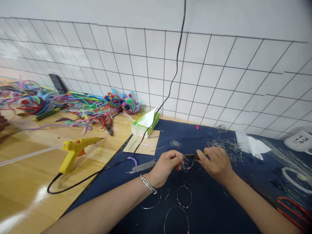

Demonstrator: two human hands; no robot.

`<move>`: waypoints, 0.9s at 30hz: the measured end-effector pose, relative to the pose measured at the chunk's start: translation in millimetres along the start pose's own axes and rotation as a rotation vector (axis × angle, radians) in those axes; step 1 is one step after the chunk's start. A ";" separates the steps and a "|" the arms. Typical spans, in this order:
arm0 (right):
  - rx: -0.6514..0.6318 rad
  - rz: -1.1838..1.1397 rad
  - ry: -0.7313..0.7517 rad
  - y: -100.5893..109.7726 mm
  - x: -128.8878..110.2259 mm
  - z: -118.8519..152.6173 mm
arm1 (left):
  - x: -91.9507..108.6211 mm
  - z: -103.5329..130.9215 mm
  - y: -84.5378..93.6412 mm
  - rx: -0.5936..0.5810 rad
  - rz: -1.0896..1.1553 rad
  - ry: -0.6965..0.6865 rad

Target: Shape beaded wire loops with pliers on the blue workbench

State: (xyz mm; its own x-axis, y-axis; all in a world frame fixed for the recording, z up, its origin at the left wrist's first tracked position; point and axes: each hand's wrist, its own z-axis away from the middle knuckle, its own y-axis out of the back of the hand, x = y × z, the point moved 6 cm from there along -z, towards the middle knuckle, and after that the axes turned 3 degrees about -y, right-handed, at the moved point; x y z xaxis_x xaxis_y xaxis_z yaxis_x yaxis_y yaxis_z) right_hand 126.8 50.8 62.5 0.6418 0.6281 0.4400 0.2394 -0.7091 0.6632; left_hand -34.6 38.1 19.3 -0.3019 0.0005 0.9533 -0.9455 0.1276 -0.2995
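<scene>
My left hand (168, 164), with a silver bangle at the wrist, pinches a thin wire close to the pliers' jaws. My right hand (215, 162) is wrapped round dark pliers (191, 156) whose jaws point left and meet the wire at my left fingertips. A small wire ring with a pink part (188, 167) hangs just below the jaws. On the dark blue cloth (207, 201) beneath lie a wire hoop with pink beads (184, 206), a larger wire hoop (165, 221) and an open curved wire (152, 207). My palms hide part of the tool and wire.
A yellow glue gun (70, 154) lies left, its black cord crossing the cloth. Straight wires (143, 166), a tissue pack (146, 122) and tangled wire hooks (229, 148) lie behind my hands. Red-handled scissors (294, 208) sit right. Colourful pipe cleaners (85, 107) and another person's hand (3, 123) are far left.
</scene>
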 end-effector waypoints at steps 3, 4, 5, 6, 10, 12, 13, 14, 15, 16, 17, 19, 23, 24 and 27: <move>0.006 -0.001 -0.011 0.6 -0.5 0.2 | -1.1 1.1 -0.4 0.022 0.023 -0.010; 0.007 0.001 -0.013 0.8 -0.6 0.2 | -1.5 1.5 -0.3 0.031 0.030 -0.015; 0.008 0.002 -0.014 0.8 -0.9 0.2 | -1.9 1.9 -0.1 0.040 0.036 -0.019; 0.006 0.003 -0.013 0.6 -1.2 0.2 | -2.3 2.2 0.0 0.048 0.041 -0.023; -0.013 0.006 -0.016 -1.2 -1.7 0.2 | -2.8 3.1 -0.3 0.054 0.037 -0.038; -0.020 0.007 -0.016 -1.7 -1.8 0.2 | -2.4 3.3 -0.7 0.051 0.031 -0.044; -0.023 0.007 -0.015 -1.7 -1.9 0.2 | -2.1 3.5 -0.8 0.052 0.027 -0.046; -0.024 0.006 -0.014 -1.6 -2.0 0.1 | -1.7 3.7 -0.9 0.054 0.024 -0.047; -0.024 0.005 -0.015 -1.4 -2.1 0.0 | -1.3 4.0 -1.0 0.055 0.023 -0.048; -0.023 0.003 -0.018 -1.1 -2.1 -0.2 | -0.8 4.3 -1.2 0.054 0.025 -0.049; -0.021 0.000 -0.024 -0.8 -1.9 -0.5 | -0.3 4.5 -1.5 0.053 0.030 -0.050; -0.011 -0.013 -0.041 -0.1 -1.3 -1.1 | 0.3 4.8 -2.0 0.049 0.046 -0.048; -0.020 -0.058 -0.065 -1.7 0.1 -2.1 | -1.5 3.8 -1.9 0.032 0.058 -0.018; -0.026 -0.068 -0.065 -2.3 0.4 -2.1 | -2.2 3.4 -1.7 0.028 0.060 -0.011; -0.037 -0.070 -0.050 -3.1 1.0 -1.5 | -3.7 2.1 -1.0 0.019 0.066 0.001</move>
State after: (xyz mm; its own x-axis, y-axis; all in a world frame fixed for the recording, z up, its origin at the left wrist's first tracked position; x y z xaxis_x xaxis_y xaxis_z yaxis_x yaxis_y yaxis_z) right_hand 125.6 54.2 61.8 0.6598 0.6587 0.3616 0.2590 -0.6511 0.7134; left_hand -32.8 35.8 16.0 -0.3633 0.0091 0.9316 -0.9258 0.1088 -0.3621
